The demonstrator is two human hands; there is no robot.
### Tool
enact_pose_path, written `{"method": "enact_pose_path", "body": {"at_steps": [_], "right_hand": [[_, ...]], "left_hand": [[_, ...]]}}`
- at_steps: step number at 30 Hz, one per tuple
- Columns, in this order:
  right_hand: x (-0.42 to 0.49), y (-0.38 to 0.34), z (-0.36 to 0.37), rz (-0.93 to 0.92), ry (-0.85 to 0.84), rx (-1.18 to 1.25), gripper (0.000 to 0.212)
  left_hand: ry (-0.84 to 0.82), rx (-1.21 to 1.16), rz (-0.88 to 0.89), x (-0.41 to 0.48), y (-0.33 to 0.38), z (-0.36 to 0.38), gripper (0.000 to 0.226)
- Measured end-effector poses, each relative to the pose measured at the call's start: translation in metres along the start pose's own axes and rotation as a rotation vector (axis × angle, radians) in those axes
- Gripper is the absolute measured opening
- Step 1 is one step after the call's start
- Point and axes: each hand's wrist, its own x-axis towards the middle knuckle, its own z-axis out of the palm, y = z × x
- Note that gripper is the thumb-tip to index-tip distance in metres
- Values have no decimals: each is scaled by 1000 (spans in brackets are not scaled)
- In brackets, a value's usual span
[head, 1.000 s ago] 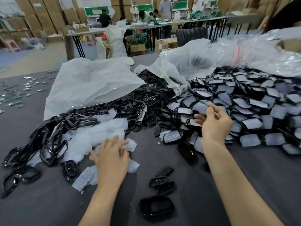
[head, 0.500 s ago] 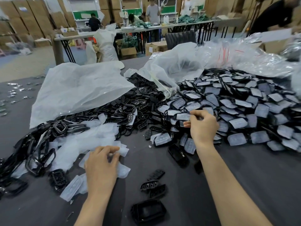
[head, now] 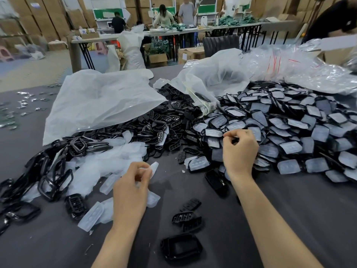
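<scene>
We seem mid-pick: our left hand (head: 133, 182) pinches a translucent pad (head: 154, 167) just above the tabletop (head: 289, 219), our right hand (head: 239, 149) pinches a black piece (head: 235, 140) on the heap of shells (head: 289, 132); next, we'd lift it clear.

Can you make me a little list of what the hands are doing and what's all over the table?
Left hand: pinches a clear plastic piece
Right hand: pinches a dark piece, kind unclear, at the covered parts pile
Left side: black frames
Front: black shell
Table: grey
</scene>
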Motion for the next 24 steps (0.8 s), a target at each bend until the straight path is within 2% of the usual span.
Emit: {"method": "enact_pose_path", "body": {"at_steps": [2,3,5,7,8,11,14,17,21,24], "right_hand": [[-15,-11,5,-196,-24,-32,12],[-26,-16,10,-311,-98,-51,13],[-48,-22,26,-476,-380,-136,21],[-66,-21,42,-520,-645,-348,36],[-70,-18,48,-515,-709,-464,40],[-67,-14,54,-546,-689,-640,38],[-64,-14,53,-612,-613,-638,28],[-64,-17,51,-637,-621,-598,33],[-66,-19,47,-612,-642,-555,35],[-66,-19,43,-580,-564,-643,26]], "left_hand": [[22,-43,-3,0,1,1,25],[33,-41,6,-1,1,1,23],[56,-23,28,-1,1,1,21],[59,-11,28,-1,0,0,22],[55,-4,19,-1,-1,0,23],[31,5,-28,0,-2,2,26],[17,44,-33,1,-1,2,29],[15,52,-38,1,0,1,30],[34,66,-30,0,0,1,31],[62,59,-74,0,1,2,31]]}}
